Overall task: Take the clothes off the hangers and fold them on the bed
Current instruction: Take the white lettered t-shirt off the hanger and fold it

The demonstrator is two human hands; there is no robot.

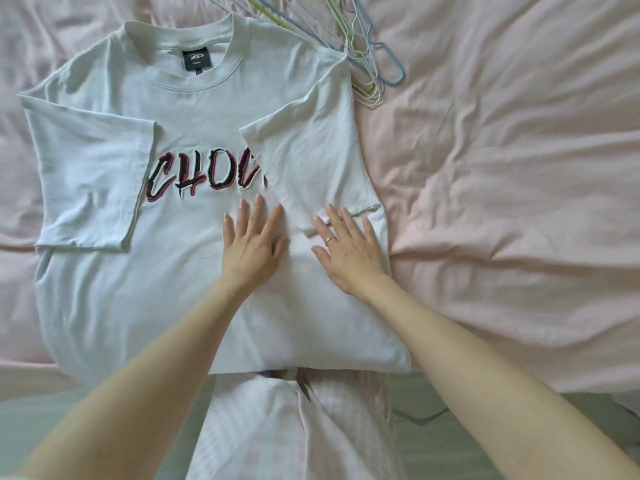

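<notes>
Both hands, left hand (252,244) and right hand (349,251), press flat-fingered (released) on the T-shirt (194,140)

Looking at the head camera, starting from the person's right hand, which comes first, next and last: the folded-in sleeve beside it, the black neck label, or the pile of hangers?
From the right hand:
1. Folded-in sleeve, its hem right under the fingertips.
2. Black neck label, farther up inside the collar, to the left.
3. Pile of hangers, at the top, on the pink sheet.
The last two are nearly too close to call.

White T-shirt (180,271) lies flat on bed (519,168), sleeves folded inward.
</notes>
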